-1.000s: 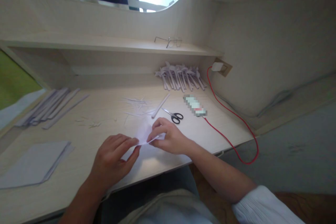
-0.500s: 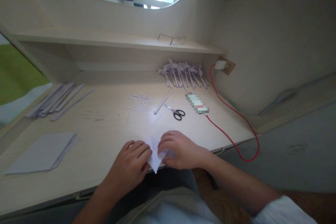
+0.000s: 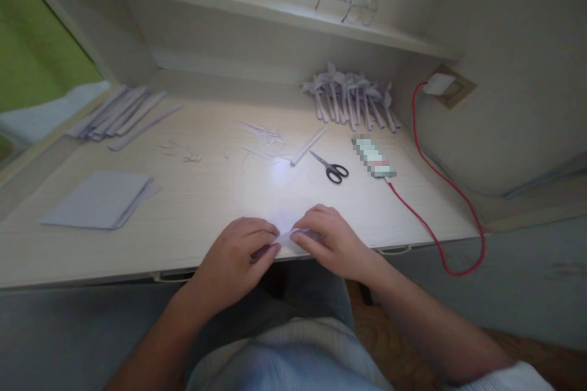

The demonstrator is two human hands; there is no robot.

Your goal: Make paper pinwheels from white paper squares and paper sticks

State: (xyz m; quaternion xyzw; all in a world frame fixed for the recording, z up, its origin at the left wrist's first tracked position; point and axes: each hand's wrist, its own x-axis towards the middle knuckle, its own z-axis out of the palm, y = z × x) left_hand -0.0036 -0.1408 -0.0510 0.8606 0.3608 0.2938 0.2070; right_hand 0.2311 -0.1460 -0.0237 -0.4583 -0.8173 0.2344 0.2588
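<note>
Seated person, lap and forearms nearest; left hand (image 3: 236, 256) and right hand (image 3: 332, 238) side by side at the near edge of the pale wooden surface (image 3: 220, 195). Folded white paper (image 3: 288, 229) lies between the two hands at that edge, the fingers (image 3: 263, 238) of both pressed together and pinching it from either side. Further in, to the left: flat stack of paper sheets (image 3: 98, 198). Mid-surface: black-handled scissors (image 3: 331, 167), shut, beside one loose paper strip (image 3: 309, 145) and thin paper trimmings (image 3: 261, 134); a small blurred device (image 3: 373, 157) just to their right, a red cable (image 3: 431, 171) running from it over the edge and up to a white plug (image 3: 439, 83) in the wall socket. Far left: bundle of long paper strips (image 3: 121, 116). Far back: heap of folded paper pieces (image 3: 351, 98) against the rear panel. Shelf (image 3: 229, 3) above carries wire-rimmed glasses (image 3: 351, 6).
</note>
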